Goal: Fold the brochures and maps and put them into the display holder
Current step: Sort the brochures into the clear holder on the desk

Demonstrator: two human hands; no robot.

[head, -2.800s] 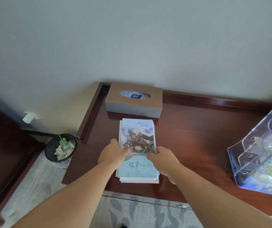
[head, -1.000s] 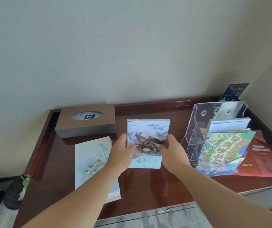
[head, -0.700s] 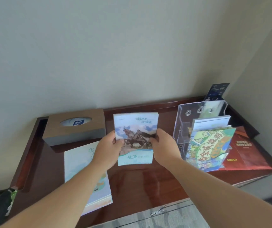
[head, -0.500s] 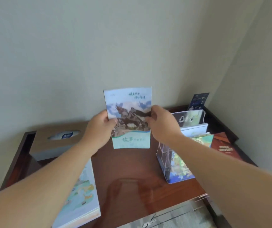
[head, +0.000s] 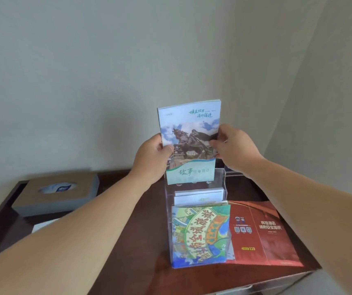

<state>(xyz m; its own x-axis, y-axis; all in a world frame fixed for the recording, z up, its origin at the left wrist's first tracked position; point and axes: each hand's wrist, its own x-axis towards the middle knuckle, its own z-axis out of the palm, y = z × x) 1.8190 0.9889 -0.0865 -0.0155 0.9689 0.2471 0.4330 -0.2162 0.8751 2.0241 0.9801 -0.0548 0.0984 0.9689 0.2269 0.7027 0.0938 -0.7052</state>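
I hold a stack of folded brochures point(head: 189, 133) with a horseman statue on the cover upright in the air. My left hand point(head: 151, 155) grips its left edge and my right hand point(head: 232, 147) grips its right edge. The stack's bottom edge hangs just above the back tier of the clear acrylic display holder point(head: 224, 188). The holder's front tier carries a colourful illustrated map point(head: 199, 231); the middle tier carries white brochures point(head: 198, 196).
A red leaflet point(head: 262, 233) lies flat right of the holder. A brown tissue box point(head: 58, 193) stands at the back left of the dark wooden desk point(head: 145, 231). A pale brochure point(head: 43, 226) shows under my left forearm. Walls close in behind and at right.
Both hands lifted the brochure stack off the desk, raised it upright and carried it right, over the holder. The view turned right with it.
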